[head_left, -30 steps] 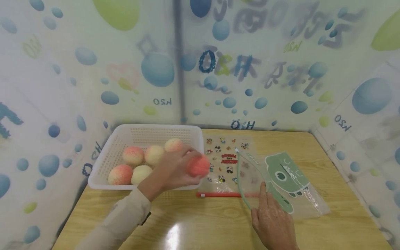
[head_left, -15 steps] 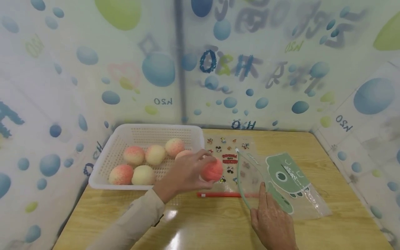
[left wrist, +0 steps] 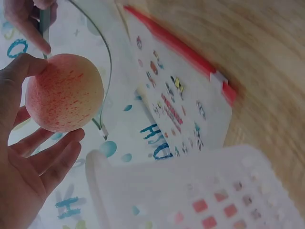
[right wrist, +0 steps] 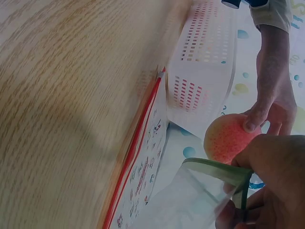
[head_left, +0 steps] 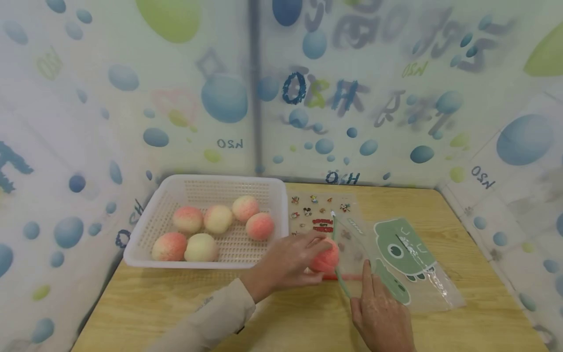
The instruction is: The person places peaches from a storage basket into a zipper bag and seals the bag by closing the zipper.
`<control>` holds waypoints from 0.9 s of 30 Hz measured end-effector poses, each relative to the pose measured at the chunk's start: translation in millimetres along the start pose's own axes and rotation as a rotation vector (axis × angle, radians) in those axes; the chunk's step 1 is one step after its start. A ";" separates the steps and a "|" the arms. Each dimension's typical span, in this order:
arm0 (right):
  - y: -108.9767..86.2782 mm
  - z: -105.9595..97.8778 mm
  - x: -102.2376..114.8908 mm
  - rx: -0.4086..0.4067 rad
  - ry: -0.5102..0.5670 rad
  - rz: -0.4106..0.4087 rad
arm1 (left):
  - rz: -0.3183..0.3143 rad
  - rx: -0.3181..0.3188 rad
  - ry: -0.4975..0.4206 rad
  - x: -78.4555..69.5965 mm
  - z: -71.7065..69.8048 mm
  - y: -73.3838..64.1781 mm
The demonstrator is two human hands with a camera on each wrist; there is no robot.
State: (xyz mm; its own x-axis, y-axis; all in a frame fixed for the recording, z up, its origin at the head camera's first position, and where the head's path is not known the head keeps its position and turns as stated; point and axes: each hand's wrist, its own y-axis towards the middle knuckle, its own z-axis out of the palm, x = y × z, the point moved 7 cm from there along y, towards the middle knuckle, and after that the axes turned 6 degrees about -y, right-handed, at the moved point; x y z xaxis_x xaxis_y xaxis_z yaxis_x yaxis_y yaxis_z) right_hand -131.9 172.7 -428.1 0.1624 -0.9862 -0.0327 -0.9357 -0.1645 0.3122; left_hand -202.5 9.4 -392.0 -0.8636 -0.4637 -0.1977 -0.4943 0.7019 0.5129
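My left hand (head_left: 283, 266) holds a pink and cream peach (head_left: 326, 256) at the mouth of a clear zip bag (head_left: 398, 244) with a green dinosaur print. Thumb and fingers cup the peach (left wrist: 66, 93) from the sides in the left wrist view. My right hand (head_left: 383, 313) grips the bag's green zip edge, index finger stretched along it. The right wrist view shows that green edge (right wrist: 214, 169) bowed out into a gaping mouth, with the peach (right wrist: 228, 139) just beyond it.
A white perforated basket (head_left: 281, 195) with several peaches (head_left: 218, 218) stands at the back left. Under the green bag's left side lies another clear bag (head_left: 323, 195) with cartoon figures and a red zip (left wrist: 181, 47). A patterned wall (head_left: 374, 98) rises behind the wooden table (head_left: 286, 322).
My left hand has carried the peach rightward from over the basket's right end to the green bag's mouth. My right hand has stayed nearly still at the bag's edge.
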 end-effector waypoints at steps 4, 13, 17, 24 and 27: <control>0.3 -1.6 -0.7 -0.066 0.008 -0.024 | 0.004 0.017 -0.018 -4.8 10.5 3.8; -1.4 4.0 2.6 -0.018 -0.013 -0.006 | -0.033 0.098 -0.077 -12.8 34.5 3.6; -1.3 3.8 4.5 -0.001 -0.014 -0.004 | -0.031 0.093 -0.088 -14.7 41.5 3.7; 0.7 4.3 5.9 0.065 -0.002 0.010 | -0.039 0.117 -0.096 -17.6 50.3 6.6; 0.8 3.8 5.4 0.069 0.000 0.011 | -0.047 0.140 -0.121 -19.6 55.5 8.6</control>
State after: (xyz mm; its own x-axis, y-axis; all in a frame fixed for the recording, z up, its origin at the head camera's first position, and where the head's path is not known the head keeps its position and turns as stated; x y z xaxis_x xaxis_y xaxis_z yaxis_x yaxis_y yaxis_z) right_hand -133.0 167.2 -431.6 0.1516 -0.9880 -0.0298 -0.9567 -0.1543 0.2467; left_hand -195.3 54.5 -430.0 -0.8409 -0.4353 -0.3216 -0.5358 0.7536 0.3809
